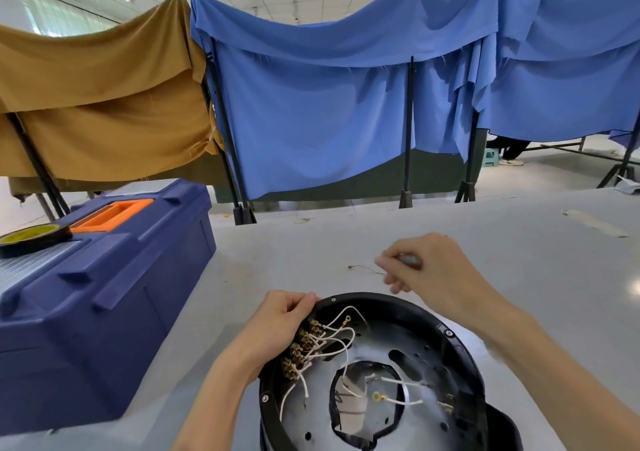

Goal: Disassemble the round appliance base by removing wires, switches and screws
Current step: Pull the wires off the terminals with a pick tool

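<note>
The round black appliance base point(460, 357) lies open side up at the near edge of the grey table. Inside it a row of brass terminals point(299, 350) sits along the left rim, with several white wires point(332, 336) running toward the metal plate in the middle. My left hand point(277, 326) grips the left rim beside the terminals. Beyond the base, just above the table, my right hand point(426, 270) has its fingers curled around a small greyish object point(410, 260) that is blurred. A thin loose wire point(365, 268) lies on the table by that hand.
A dark blue toolbox point(104, 305) with an orange handle point(112, 214) stands at the left; a black and yellow tape roll point(31, 237) rests on its lid. Blue cloth point(346, 104) and brown cloth point(100, 97) hang on frames behind the table point(519, 243).
</note>
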`<state>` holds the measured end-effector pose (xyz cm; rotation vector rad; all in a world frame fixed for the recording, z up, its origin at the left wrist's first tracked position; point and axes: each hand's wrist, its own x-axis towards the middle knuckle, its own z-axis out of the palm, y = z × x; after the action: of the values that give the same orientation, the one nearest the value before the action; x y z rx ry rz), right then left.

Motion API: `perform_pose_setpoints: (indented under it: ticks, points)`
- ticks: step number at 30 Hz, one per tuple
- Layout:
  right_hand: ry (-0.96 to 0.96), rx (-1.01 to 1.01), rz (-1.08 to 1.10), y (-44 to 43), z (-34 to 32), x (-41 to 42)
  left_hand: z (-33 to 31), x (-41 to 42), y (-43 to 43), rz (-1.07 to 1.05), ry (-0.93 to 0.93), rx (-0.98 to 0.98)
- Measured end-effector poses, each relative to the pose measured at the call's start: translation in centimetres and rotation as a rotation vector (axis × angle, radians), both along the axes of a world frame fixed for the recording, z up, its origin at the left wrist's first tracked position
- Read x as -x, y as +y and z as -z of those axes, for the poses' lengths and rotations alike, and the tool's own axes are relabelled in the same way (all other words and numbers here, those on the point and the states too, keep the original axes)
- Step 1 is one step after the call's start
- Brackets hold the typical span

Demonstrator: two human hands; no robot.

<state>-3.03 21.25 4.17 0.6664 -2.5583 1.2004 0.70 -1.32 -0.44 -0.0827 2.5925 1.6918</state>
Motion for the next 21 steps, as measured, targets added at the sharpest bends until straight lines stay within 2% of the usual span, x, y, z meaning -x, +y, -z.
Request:
perform_pose_setpoints:
  ticks: [2, 4, 11, 21]
  points:
    - [-0.142, 0.323, -0.147, -1.4, -0.2, -0.6, -0.1, 0.1, 0.2, 0.015, 0.013, -0.007]
    - [-0.28, 0.448, -0.241, -2.5, -0.3, -0.8, -0.1, 0.3, 0.3, 0.023, 0.036, -0.025]
    - [-0.383, 0.357, -0.254, -5.4, 0.5, 0.8, 0.2, 0.6, 0.3, -0.022, 0.068, -0.093]
    - [-0.36, 0.46, -0.342, -4.8, 1.6, 1.0, 1.0, 1.3, -0.1, 0.009, 0.128, -0.087]
